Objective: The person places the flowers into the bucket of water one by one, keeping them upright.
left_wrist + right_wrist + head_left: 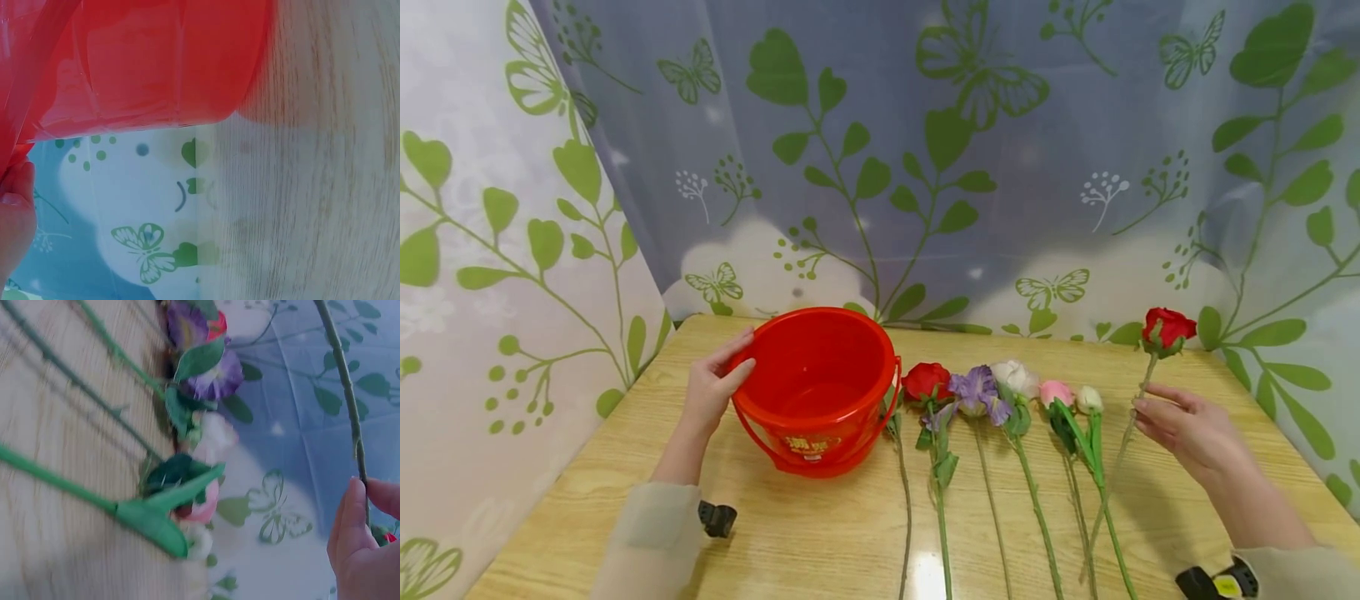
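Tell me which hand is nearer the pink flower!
Right. The right hand is just right of the pink flower, holding a red rose by its stem. The left hand is farther away, to the left, gripping the bucket by its rim.

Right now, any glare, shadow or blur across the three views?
Head: white glare on the table near the bottom edge, soft shadow below the right hand; left wrist: red bucket shades the table, image hazy; right wrist: white tulip looks blurred.

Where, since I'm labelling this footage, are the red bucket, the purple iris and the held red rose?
Red bucket [820, 358]: head view, on its inner wall.
Purple iris [977, 390]: head view, on its petals.
Held red rose [1168, 328]: head view, on its bloom.
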Action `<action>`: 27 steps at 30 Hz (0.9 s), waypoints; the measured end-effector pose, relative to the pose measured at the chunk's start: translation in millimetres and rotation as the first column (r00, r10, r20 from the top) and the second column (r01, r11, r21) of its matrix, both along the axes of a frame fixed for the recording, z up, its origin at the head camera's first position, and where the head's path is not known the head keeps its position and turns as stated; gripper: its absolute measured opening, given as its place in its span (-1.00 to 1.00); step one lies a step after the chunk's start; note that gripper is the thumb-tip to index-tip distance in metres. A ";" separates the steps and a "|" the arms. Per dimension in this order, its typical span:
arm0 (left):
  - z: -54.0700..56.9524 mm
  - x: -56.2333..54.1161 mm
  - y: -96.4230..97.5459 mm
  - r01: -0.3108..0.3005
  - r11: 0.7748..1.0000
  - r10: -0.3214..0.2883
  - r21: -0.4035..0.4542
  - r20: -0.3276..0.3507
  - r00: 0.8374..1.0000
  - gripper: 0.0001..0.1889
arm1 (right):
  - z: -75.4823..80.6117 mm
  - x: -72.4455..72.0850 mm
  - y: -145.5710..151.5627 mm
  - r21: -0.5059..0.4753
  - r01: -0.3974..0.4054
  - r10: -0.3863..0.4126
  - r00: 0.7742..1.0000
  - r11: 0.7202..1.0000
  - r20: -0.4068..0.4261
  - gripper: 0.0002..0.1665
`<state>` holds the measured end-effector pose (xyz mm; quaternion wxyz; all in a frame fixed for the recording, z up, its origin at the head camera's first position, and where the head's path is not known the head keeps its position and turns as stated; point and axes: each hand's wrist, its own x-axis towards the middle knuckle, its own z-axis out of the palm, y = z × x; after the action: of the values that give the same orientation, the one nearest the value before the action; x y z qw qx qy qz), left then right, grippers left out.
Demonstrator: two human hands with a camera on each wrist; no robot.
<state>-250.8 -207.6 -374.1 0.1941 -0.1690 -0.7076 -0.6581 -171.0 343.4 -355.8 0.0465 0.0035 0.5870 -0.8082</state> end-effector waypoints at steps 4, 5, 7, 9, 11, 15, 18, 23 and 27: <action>0.5 0.2 0.3 0.001 1.000 -0.001 0.001 0.008 1.000 -0.62 | 4.8 -0.4 -14.0 -0.097 0.027 -0.028 1.000 0.995 -0.007 -0.73; 0.9 0.5 0.8 0.002 1.000 -0.002 0.003 0.008 1.000 -0.62 | 6.2 -0.4 -17.3 -0.128 0.034 -0.035 0.999 0.991 -0.006 -0.73; 1.1 0.9 1.5 0.002 1.000 -0.002 0.005 0.007 1.000 -0.63 | 8.4 -0.7 -23.5 -0.173 0.040 -0.043 0.999 0.984 -0.009 -0.75; 1.2 1.2 2.0 0.001 1.000 -0.001 0.013 0.006 1.000 -0.63 | 10.5 -1.4 -29.7 -0.220 0.053 -0.056 0.998 0.974 -0.008 -0.77; 1.0 1.4 1.8 -0.002 1.000 0.002 0.013 0.002 1.000 -0.63 | 12.6 -2.5 -35.7 -0.259 0.064 -0.069 0.998 0.964 -0.008 -0.78; 0.5 1.3 0.9 -0.007 1.000 0.007 0.008 0.004 1.000 -0.64 | 16.3 -5.5 -45.9 -0.318 0.090 -0.097 0.995 0.944 -0.008 -0.79; -0.2 0.9 0.2 -0.008 1.000 0.008 0.002 0.009 1.000 -0.64 | 18.4 -8.2 -52.3 -0.346 0.100 -0.111 0.994 0.933 -0.012 -0.81; -0.4 0.9 -0.3 -0.007 1.000 0.007 -0.003 0.013 1.000 -0.64 | 20.9 -11.2 -61.6 -0.366 0.115 -0.129 0.992 0.924 -0.014 -0.85; 0.2 0.5 0.0 -0.003 1.000 0.004 -0.009 0.019 1.000 -0.63 | 23.2 -12.9 -68.5 -0.384 0.151 -0.165 0.986 0.911 -0.001 -0.84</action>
<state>-250.3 -207.6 -373.9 0.1878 -0.1623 -0.7125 -0.6563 -183.9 275.0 -332.7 -0.0291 0.0282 0.4164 -0.9083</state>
